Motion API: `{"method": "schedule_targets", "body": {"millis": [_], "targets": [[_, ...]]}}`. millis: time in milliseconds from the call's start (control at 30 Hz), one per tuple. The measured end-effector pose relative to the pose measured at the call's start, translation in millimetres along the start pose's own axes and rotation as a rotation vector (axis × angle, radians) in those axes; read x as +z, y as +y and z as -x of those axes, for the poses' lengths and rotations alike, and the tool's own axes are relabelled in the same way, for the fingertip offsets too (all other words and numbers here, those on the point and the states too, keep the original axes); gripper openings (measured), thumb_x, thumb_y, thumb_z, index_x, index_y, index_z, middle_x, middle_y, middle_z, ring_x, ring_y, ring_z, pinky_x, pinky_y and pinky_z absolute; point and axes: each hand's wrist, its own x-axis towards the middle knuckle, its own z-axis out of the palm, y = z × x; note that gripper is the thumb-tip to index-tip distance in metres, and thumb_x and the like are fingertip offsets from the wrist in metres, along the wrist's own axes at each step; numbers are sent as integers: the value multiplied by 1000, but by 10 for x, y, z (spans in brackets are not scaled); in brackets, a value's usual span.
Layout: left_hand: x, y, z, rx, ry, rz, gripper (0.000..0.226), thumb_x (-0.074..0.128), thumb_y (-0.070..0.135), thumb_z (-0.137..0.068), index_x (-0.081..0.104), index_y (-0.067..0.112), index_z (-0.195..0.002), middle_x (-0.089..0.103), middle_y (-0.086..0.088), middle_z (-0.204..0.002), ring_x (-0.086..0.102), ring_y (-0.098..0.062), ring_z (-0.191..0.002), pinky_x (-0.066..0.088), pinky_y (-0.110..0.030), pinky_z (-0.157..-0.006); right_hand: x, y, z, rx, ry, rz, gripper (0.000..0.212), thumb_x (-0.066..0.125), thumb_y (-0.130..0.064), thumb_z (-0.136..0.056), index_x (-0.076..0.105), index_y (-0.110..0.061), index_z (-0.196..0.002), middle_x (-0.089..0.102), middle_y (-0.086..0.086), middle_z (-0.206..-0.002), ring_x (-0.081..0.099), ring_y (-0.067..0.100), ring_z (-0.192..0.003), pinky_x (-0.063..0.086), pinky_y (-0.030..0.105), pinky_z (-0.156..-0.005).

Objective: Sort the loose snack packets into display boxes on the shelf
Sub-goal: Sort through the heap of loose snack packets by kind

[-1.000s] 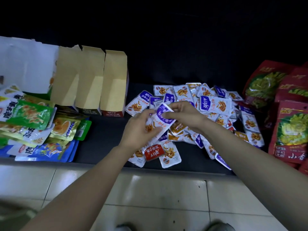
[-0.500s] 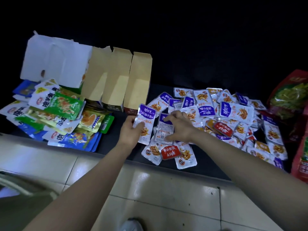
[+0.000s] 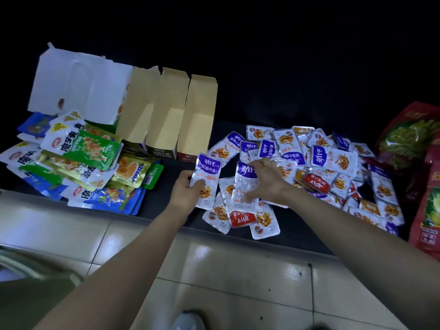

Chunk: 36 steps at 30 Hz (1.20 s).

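Head view, looking down at a dark shelf (image 3: pixel 162 186) above a tiled floor (image 3: pixel 238 270).

- Left hand (image 3: pixel 188 189): fingers and thumb curled round the lower edge of one purple-topped packet (image 3: pixel 206 181), held upright and tilted slightly, just in front of the nearest display box.
- Right hand (image 3: pixel 266 182): fingers spread wide, palm down, resting on a clear-backed packet (image 3: pixel 245 189) at the near left edge of the pile; thumb stretched along its lower part. Nothing gripped.
- Loose snack packets (image 3: pixel 333 163): scattered in an overlapping pile across the right half of the shelf, mostly silver with purple bands, a few red-labelled (image 3: pixel 316 182).
- Display boxes (image 3: pixel 170 120): three brown cardboard boxes side by side at the back left of the pile, tops open, flaps up, interiors showing bare card. Beside them on the left, a white box (image 3: pixel 78 86) with torn flaps.
- Larger green and blue packets (image 3: pixel 90 148): heaped in front of the white box, at the left.
- Red bags (image 3: pixel 409 139): stacked at the far right edge.
- Shoe tip (image 3: pixel 188 320): at the bottom of the view.
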Motion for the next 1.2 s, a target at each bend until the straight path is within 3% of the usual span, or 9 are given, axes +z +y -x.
{"method": "schedule_targets", "body": {"millis": [100, 233, 367, 567, 667, 767, 967, 1100, 1200], "targets": [[13, -3, 15, -8, -40, 10, 15, 55, 7, -96, 50, 11, -110, 63, 0, -92, 62, -8, -77, 48, -18, -62, -97, 117, 6, 52, -16, -398, 83, 81, -23, -78, 33, -13, -146, 48, 8, -137, 46, 29, -129, 39, 42, -106], [67, 24, 12, -40, -70, 59, 14, 53, 7, -97, 52, 11, -111, 65, -3, -95, 64, -14, -80, 52, -28, -71, -276, 262, 25, 44, -80, -949, 35, 72, -3, -83, 56, -8, -114, 72, 4, -89, 68, 18, -75, 57, 29, -67], [135, 92, 38, -62, -95, 135, 15, 51, 5, -98, 52, 11, -111, 66, -4, -94, 64, -15, -80, 54, -30, -72, -245, 243, 53, 14, -168, -1044, 28, 70, -5, -83, 59, -13, -107, 68, -5, -67, 58, 9, -60, 50, 27, -64], [103, 107, 5, -20, -95, 84, 18, 55, 1, -95, 54, 12, -110, 67, -6, -99, 65, -14, -81, 53, -27, -70, -374, 405, 34, 83, -67, -1257, 63, 75, -16, -77, 45, -3, -130, 67, 16, -107, 67, 22, -90, 55, 30, -72], [163, 119, 25, -37, -133, 101, 24, 59, -3, -92, 56, 10, -112, 68, -8, -98, 67, -15, -78, 55, -28, -68, -273, 349, 54, 76, -156, -1249, 44, 71, -13, -81, 53, -4, -119, 71, 12, -100, 64, 27, -96, 56, 42, -87], [222, 152, 49, -51, -155, 120, 35, 60, -5, -90, 51, 12, -119, 68, -9, -102, 69, -21, -85, 57, -36, -73, -163, 230, 50, 73, -136, -1193, 15, 61, -5, -92, 56, -13, -103, 68, 4, -86, 63, 17, -74, 53, 27, -62], [226, 182, 57, -23, -114, 99, 32, 59, -5, -90, 46, 12, -114, 65, 0, -90, 66, -8, -72, 53, -19, -54, -179, 308, 3, 133, 29, -1164, 29, 60, -7, -92, 47, -8, -118, 66, 17, -98, 59, 30, -83, 50, 29, -54], [223, 168, 58, -49, -110, 111, 36, 60, -4, -90, 44, 17, -115, 67, -8, -98, 68, -7, -72, 54, -21, -56, -229, 329, 14, 193, 139, -1162, 40, 62, -8, -93, 46, -8, -130, 62, 11, -87, 59, 3, -50, 44, 18, -44], [232, 176, 80, -23, -129, 130, 56, 59, -9, -89, 34, 27, -125, 68, -5, -96, 68, -7, -76, 55, -23, -56, -240, 315, 31, 177, 146, -1179, 33, 57, -6, -96, 49, -18, -126, 62, 3, -69, 52, 6, -42, 42, 21, -41]]}}
